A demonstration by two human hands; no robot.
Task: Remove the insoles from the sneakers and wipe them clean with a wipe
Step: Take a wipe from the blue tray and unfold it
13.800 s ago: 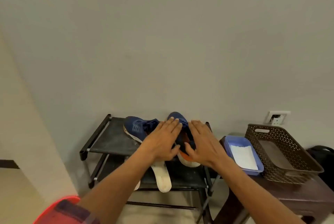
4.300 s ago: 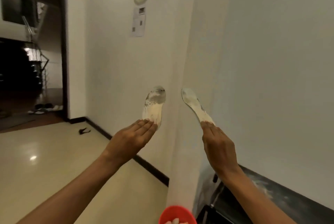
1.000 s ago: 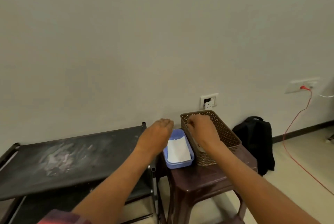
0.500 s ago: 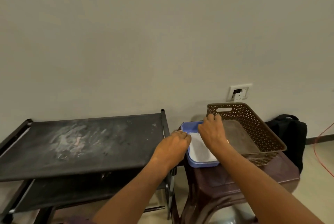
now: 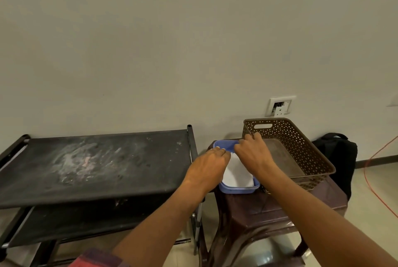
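Note:
A blue tray point(image 5: 237, 189) with a white wipe point(image 5: 237, 175) lying in it sits on a dark brown stool point(image 5: 269, 206). My left hand point(image 5: 207, 166) rests over the tray's left rim, fingers curled down at the wipe's far edge. My right hand point(image 5: 252, 154) hovers over the tray's far right part, fingertips bent down at the wipe. Whether either hand pinches the wipe is hidden by the fingers. No sneakers or insoles are in view.
A black shoe rack point(image 5: 97, 165) with a dusty top shelf stands left of the stool. A brown perforated basket point(image 5: 301, 150) sits right of the tray. A black backpack point(image 5: 338, 156) and an orange cable point(image 5: 374, 180) lie at the far right; a wall socket point(image 5: 280, 106) is above.
Both hands have come down onto the blue tray and closer together over the wipe. The view has shifted slightly left and nearer.

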